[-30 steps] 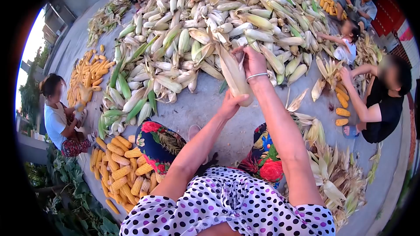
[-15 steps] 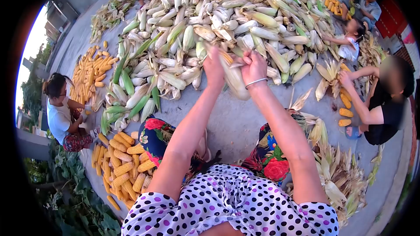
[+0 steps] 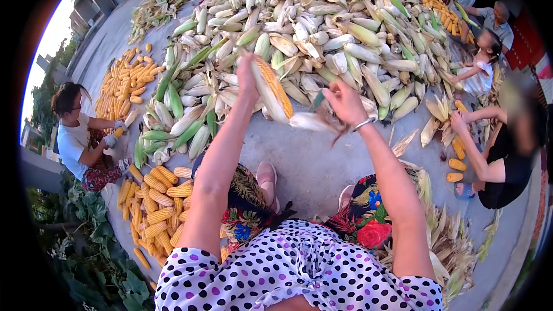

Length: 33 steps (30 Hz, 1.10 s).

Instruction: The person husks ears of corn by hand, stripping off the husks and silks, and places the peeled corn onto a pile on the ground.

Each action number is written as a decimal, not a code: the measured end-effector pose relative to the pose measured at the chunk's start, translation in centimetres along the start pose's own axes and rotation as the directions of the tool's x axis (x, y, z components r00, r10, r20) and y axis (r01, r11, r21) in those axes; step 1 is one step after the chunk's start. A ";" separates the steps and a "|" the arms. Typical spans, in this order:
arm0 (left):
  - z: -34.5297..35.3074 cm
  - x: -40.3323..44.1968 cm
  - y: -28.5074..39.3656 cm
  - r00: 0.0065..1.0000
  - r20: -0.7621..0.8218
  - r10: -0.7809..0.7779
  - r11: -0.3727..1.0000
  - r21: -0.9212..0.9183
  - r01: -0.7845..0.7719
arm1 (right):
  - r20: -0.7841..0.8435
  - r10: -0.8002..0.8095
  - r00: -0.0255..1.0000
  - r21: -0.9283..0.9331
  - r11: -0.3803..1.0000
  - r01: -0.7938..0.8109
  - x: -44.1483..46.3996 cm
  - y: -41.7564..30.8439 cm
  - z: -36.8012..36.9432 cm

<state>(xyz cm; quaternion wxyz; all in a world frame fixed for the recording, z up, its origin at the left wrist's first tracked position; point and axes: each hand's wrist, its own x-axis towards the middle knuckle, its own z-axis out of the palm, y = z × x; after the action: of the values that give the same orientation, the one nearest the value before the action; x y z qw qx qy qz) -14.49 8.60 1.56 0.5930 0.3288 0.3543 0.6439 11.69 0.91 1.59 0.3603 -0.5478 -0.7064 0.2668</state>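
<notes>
My left hand (image 3: 247,83) is closed around an ear of corn (image 3: 274,91), held up in front of the heap. Its yellow kernels show along one side, while pale husk still covers the other. Loose husk (image 3: 311,121) hangs from the ear's lower end, toward the right. Just above that husk is my right hand (image 3: 345,103), fingers curled and a bracelet on the wrist. A small dark green thing (image 3: 318,101) sticks out at its fingertips; its kind is unclear.
A big heap of unhusked corn (image 3: 322,29) fills the ground ahead. Husked cobs (image 3: 158,207) lie by my left leg, with stripped husks (image 3: 446,242) on my right. People sit around the heap, including one at left (image 3: 83,144) and one at right (image 3: 495,155).
My hands have moved apart, the left one up and leftward with the ear. Much more of the yellow kernels is bared, and husk now hangs off the lower end.
</notes>
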 end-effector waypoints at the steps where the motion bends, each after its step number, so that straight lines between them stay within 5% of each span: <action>1: 1.0 -0.7 -0.4 1.000 0.031 0.001 1.000 0.018 -0.001 | -0.073 -0.148 0.986 -0.147 0.980 0.136 -0.3 -1.0 0.6; 2: 2.0 -1.3 -0.8 0.998 0.060 -0.001 0.999 0.037 -0.002 | -0.122 -0.301 0.946 -0.296 0.921 0.254 -0.7 -1.9 1.4; 5: 4.0 -2.9 -2.2 0.995 0.087 0.046 0.995 0.080 -0.053 | 0.134 -0.154 0.979 -0.146 0.974 0.173 -1.6 -3.8 3.7; 8: 4.8 -4.1 -1.9 0.977 0.212 0.012 0.998 0.051 -0.023 | 0.130 -0.151 0.980 0.187 0.974 0.126 -1.5 -3.9 5.2; 9: 4.9 -4.2 -1.6 0.964 0.266 -0.007 0.999 0.041 -0.004 | 0.162 -0.007 0.987 0.116 0.993 -0.012 -1.6 -4.8 4.6; 12: 5.3 -3.8 -0.4 0.964 0.155 0.217 0.931 0.263 -0.252 | 0.201 -0.029 0.979 0.031 0.999 0.023 -0.8 -3.1 4.7; 13: 6.0 -4.5 1.5 0.919 0.123 0.374 0.796 0.466 -0.386 | 0.123 -0.112 0.986 -0.070 0.990 0.121 -0.6 -2.4 5.0; 15: 5.0 -4.3 3.2 0.747 0.392 0.538 0.316 0.727 -0.609 | 0.097 -0.157 0.983 -0.206 0.963 0.175 -0.8 -1.3 4.6; 17: 4.7 -4.1 4.0 0.503 0.693 0.516 -0.261 0.687 -0.678 | 0.082 -0.190 0.978 -0.298 0.932 0.206 -1.1 -1.1 4.2; 19: 4.3 -4.3 3.4 0.838 0.527 0.143 -0.248 0.839 -0.485 | 0.065 -0.213 0.975 -0.344 0.913 0.222 -1.1 -1.5 3.7; 20: 4.0 -4.2 3.0 0.925 0.377 -0.056 -0.277 0.884 -0.377 | 0.053 -0.224 0.973 -0.367 0.902 0.228 -1.0 -1.5 3.5; 21: 2.9 -4.1 2.2 0.887 0.455 0.084 -0.277 0.865 -0.418 | 0.049 -0.268 0.962 -0.413 0.872 0.264 -0.8 -1.2 3.2; 24: 2.0 -3.4 0.0 0.986 0.119 0.118 0.338 0.929 -0.153 | -0.010 -0.334 0.942 -0.416 0.858 0.300 -0.1 -1.3 2.2; 25: 2.4 -3.2 -0.2 0.999 0.026 -0.025 0.662 0.750 -0.003 | -0.027 -0.348 0.937 -0.434 0.849 0.303 0.2 -0.9 2.4; 27: 4.6 -3.5 -0.9 0.990 -0.029 -0.136 0.935 0.326 0.138 | -0.013 -0.234 0.972 -0.057 0.971 0.233 0.7 0.2 3.7; 29: 6.5 -3.3 -1.7 0.973 0.015 -0.232 0.959 -0.165 0.231 | 0.109 -0.074 0.991 0.378 0.925 0.028 0.9 0.2 4.1; 33: 8.5 -3.7 -0.9 0.964 0.210 -0.164 0.889 -0.392 0.236 | 0.192 -0.003 0.981 0.915 0.362 -0.178 1.3 -2.6 3.1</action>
<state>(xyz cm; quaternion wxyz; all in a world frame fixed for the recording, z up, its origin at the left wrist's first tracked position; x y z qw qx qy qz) -6.58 5.54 5.31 0.7406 0.2114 0.1896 0.6090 7.52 1.51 2.03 0.5329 -0.2636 -0.4299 0.6795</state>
